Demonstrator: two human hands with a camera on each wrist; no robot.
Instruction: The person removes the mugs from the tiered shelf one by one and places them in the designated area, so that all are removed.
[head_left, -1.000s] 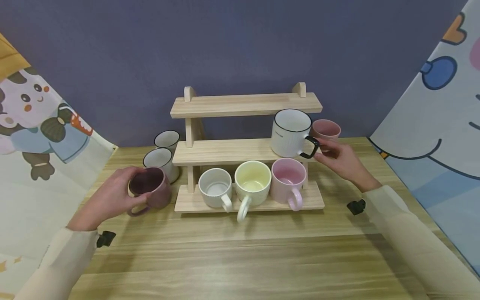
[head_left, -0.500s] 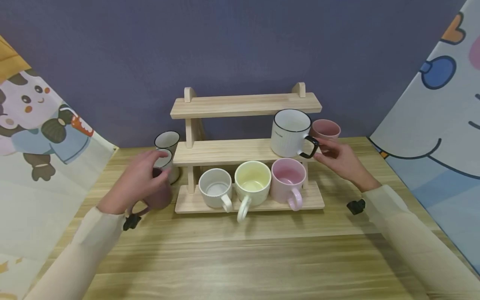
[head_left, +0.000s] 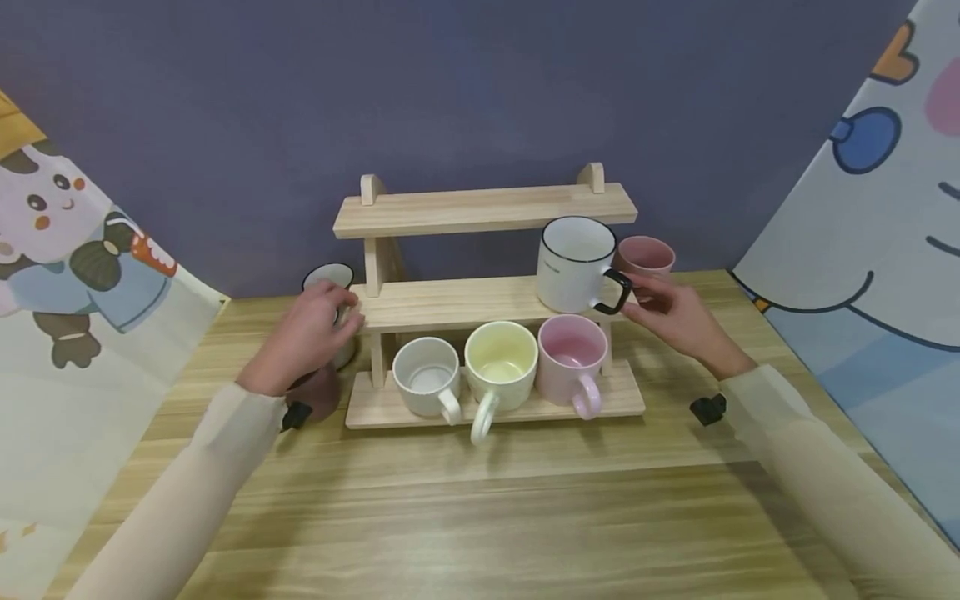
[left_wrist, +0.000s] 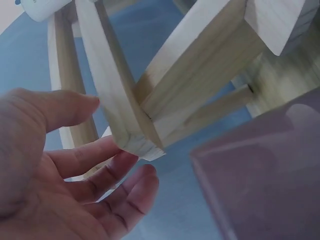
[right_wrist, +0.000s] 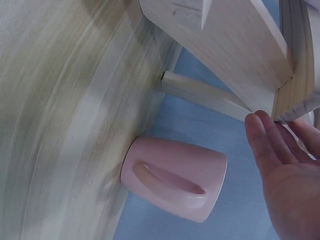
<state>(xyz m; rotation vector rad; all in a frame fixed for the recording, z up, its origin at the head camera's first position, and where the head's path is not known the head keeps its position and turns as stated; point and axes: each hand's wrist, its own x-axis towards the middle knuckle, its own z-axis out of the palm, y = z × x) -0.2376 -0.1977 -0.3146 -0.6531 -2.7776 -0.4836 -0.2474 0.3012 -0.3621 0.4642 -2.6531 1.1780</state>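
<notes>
A three-tier wooden display rack stands between both hands. My left hand is at the left end of its middle shelf, thumb and fingertips about the board's end in the left wrist view. My right hand holds the right end of the same shelf, fingers at its underside in the right wrist view, thumb mostly hidden. A white mug with black rim and handle sits on that shelf beside the right hand. On the bottom shelf are a white mug, a pale yellow mug and a pink mug.
A dusty-pink mug stands on the table behind the right hand. A plum mug is under the left wrist, near the rack. White black-rimmed mugs are partly hidden behind the left hand. A dark backdrop rises behind.
My left hand has let go of the plum mug and moved right and up to the middle shelf's left end. The right hand has stayed at the shelf's right end.
</notes>
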